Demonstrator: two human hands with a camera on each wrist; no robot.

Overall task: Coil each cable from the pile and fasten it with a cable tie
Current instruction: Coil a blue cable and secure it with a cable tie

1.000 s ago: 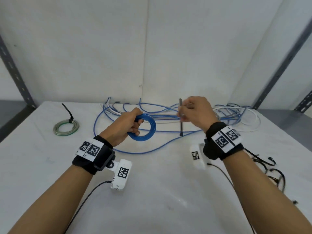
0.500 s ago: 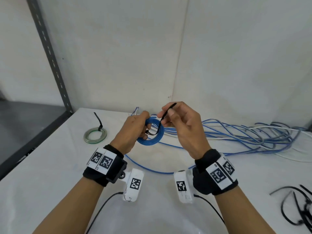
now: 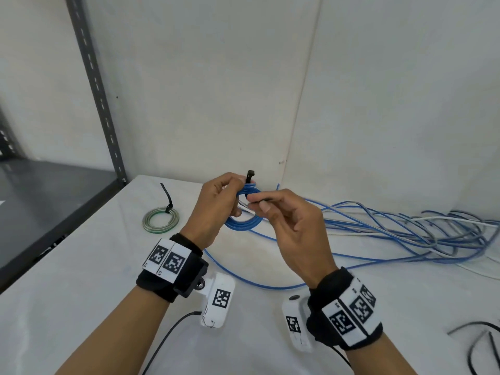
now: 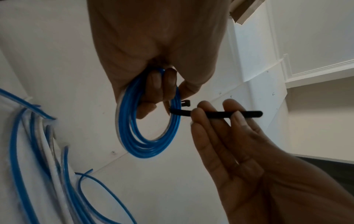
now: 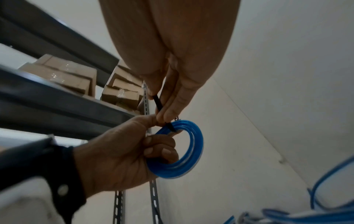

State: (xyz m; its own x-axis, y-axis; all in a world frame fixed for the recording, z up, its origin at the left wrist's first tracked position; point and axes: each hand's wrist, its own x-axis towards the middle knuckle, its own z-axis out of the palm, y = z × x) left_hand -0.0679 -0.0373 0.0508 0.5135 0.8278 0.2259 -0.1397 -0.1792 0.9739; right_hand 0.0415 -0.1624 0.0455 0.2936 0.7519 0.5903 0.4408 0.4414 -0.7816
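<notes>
— Fastening now? The blue coil (image 3: 244,212) is held above the worktop (image 3: 94,280), left hand (image 3: 213,209) fingers curled round it, right hand (image 3: 286,226) fingers pinching the black cable tie (image 4: 216,114) threaded through, not yet closed.

— One green coil (image 3: 161,220) lies tied; the loose pile (image 3: 392,231) remains, spare ties (image 3: 476,345) beside it. Nothing blocks.

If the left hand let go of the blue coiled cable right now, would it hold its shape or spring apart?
Probably it would spring loose: the black cable tie passes through the blue coiled cable but looks unfastened. The left hand grips the loops together. It seems light, hanging from a few fingers.
</notes>
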